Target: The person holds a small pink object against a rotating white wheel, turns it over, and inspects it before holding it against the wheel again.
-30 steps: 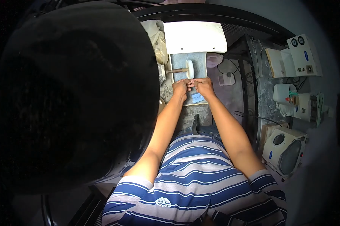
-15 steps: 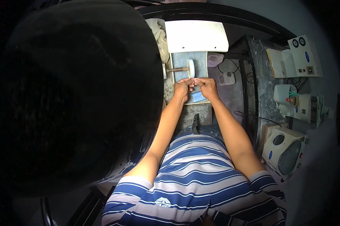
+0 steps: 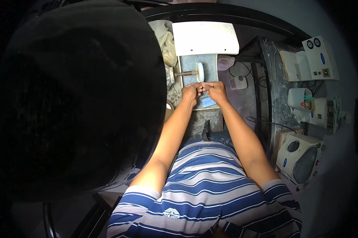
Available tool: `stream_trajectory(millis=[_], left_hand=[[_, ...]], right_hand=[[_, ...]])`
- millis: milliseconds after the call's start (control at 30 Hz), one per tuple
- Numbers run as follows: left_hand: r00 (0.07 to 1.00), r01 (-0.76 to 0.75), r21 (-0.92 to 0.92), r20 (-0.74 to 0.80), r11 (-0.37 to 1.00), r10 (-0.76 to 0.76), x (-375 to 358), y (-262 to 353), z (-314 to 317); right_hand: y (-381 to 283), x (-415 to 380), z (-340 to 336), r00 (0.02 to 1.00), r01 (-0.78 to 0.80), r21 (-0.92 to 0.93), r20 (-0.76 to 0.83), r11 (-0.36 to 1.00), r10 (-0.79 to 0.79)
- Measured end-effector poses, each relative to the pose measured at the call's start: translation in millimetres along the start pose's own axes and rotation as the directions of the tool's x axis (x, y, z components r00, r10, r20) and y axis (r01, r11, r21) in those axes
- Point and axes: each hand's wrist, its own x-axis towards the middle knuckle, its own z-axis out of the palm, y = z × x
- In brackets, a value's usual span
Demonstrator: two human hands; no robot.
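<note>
Just below a white polishing wheel [image 3: 200, 72] on a horizontal metal shaft [image 3: 186, 73], my two hands meet at the fingertips. My left hand [image 3: 191, 92] is closed, thumb and fingers pinched together by the wheel's lower edge. Facing it, my right hand [image 3: 216, 91] is closed in a pinch as well. Whatever lies between the fingertips is too small and hidden to make out. Beneath the hands, a light blue block [image 3: 208, 102] rests in the grey-lined tray [image 3: 189, 59].
A white cover [image 3: 204, 37] stands behind the wheel. Plastic bags [image 3: 167, 49] lie to the left. On the right bench are a gauge unit [image 3: 320, 57] and a boxy machine [image 3: 300, 158]. A large dark round object [image 3: 79, 99] blocks the left side.
The dark round object has shifted slightly left, uncovering more of the bags. My hands stay together below the wheel, with only a slight change in place.
</note>
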Motion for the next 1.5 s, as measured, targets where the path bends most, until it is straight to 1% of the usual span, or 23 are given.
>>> stream_trajectory(millis=[33, 167, 267, 367, 433, 533, 667, 733, 767, 867, 1000, 1067, 1100, 1133, 1167, 1200, 1233, 1267, 1300, 1333, 1400, 1467, 1500], left_hand=[[1.0, 0.005, 0.016, -0.02, 1.0, -0.004, -2, 1, 1], [0.998, 0.034, 0.002, -0.044, 0.999, -0.034, 6, 0, -2], [1.0, 0.005, -0.008, -0.019, 1.0, -0.005, 0, 1, -3], [1.0, 0.018, -0.023, -0.022, 1.0, -0.018, 1, 1, -1], [0.999, 0.015, -0.025, -0.03, 1.0, -0.015, 4, 0, 0], [1.0, -0.026, 0.003, 0.002, 1.0, 0.026, 7, -4, -4], [1.0, -0.025, -0.005, -0.014, 1.0, 0.025, 5, -6, -3], [1.0, -0.012, -0.001, -0.018, 1.0, 0.012, 10, -6, -6], [1.0, -0.016, 0.008, -0.013, 1.0, 0.016, 9, -5, -5], [0.999, -0.033, 0.026, 0.01, 0.999, 0.032, 6, -4, -5], [1.0, -0.023, -0.003, 0.004, 1.0, 0.023, 8, -5, -6], [1.0, -0.025, 0.002, 0.019, 1.0, 0.025, 3, -2, -7], [0.998, -0.064, 0.012, 0.025, 0.998, 0.064, -3, 0, -7], [0.994, -0.103, 0.022, 0.031, 0.994, 0.102, -10, 0, -8], [0.985, -0.171, 0.094, 0.013, 0.981, 0.17, -22, 1, -5], [0.985, -0.172, 0.093, 0.012, 0.981, 0.172, -30, -2, -3], [0.966, -0.251, 0.175, -0.02, 0.952, 0.258, -38, -7, -2], [0.938, -0.321, 0.259, -0.044, 0.911, 0.344, -43, -13, -3], [0.922, -0.367, 0.253, -0.031, 0.895, 0.386, -47, -18, -2], [0.922, -0.365, 0.255, -0.032, 0.895, 0.385, -48, -21, -2], [0.884, -0.453, 0.222, -0.012, 0.864, 0.467, -48, -25, -1], [0.876, -0.469, 0.221, -0.007, 0.855, 0.483, -46, -25, -2], [0.87, -0.481, 0.247, 0.01, 0.841, 0.494, -45, -24, -3]], right_hand=[[-4, -3, 0, 1.0, -0.026, 0.03, 0.007, 0.999, 0.026], [11, 8, 4, 1.0, -0.011, 0.008, -0.003, 1.0, 0.011], [5, 5, 5, 1.0, -0.009, -0.023, 0.019, 1.0, 0.01], [9, 6, 2, 1.0, -0.013, 0.022, 0.002, 1.0, 0.013], [16, 12, 3, 1.0, 0.027, -0.06, 0.007, 0.998, -0.027], [11, 3, 1, 0.997, 0.072, -0.047, -0.008, 0.996, -0.073], [15, 3, 2, 0.995, 0.092, -0.001, -0.036, 0.996, -0.092], [14, 6, 3, 0.995, 0.095, -0.147, -0.016, 0.985, -0.099], [14, 5, 2, 0.995, 0.1, -0.153, -0.003, 0.983, -0.101], [15, 2, 2, 0.99, 0.136, -0.082, -0.027, 0.987, -0.138], [19, 5, 5, 0.98, 0.193, -0.048, -0.03, 0.98, -0.194], [17, 0, 7, 0.965, 0.253, -0.167, -0.032, 0.953, -0.261], [13, -8, 6, 0.957, 0.275, -0.225, -0.028, 0.935, -0.288], [12, -13, 7, 0.957, 0.277, -0.223, -0.024, 0.935, -0.289], [13, -17, 9, 0.923, 0.356, -0.244, -0.063, 0.902, -0.381], [15, -20, 9, 0.878, 0.429, -0.269, -0.1, 0.863, -0.468], [17, -23, 10, 0.826, 0.493, -0.296, -0.136, 0.818, -0.547], [20, -25, 11, 0.828, 0.49, -0.295, -0.136, 0.82, -0.544], [23, -27, 13, 0.792, 0.53, -0.324, -0.141, 0.784, -0.594], [25, -29, 14, 0.752, 0.568, -0.353, -0.145, 0.744, -0.643], [25, -32, 14, 0.749, 0.573, -0.378, -0.118, 0.727, -0.652], [25, -33, 15, 0.657, 0.648, -0.432, -0.1, 0.628, -0.747], [25, -34, 16, 0.657, 0.648, -0.432, -0.101, 0.627, -0.747]])
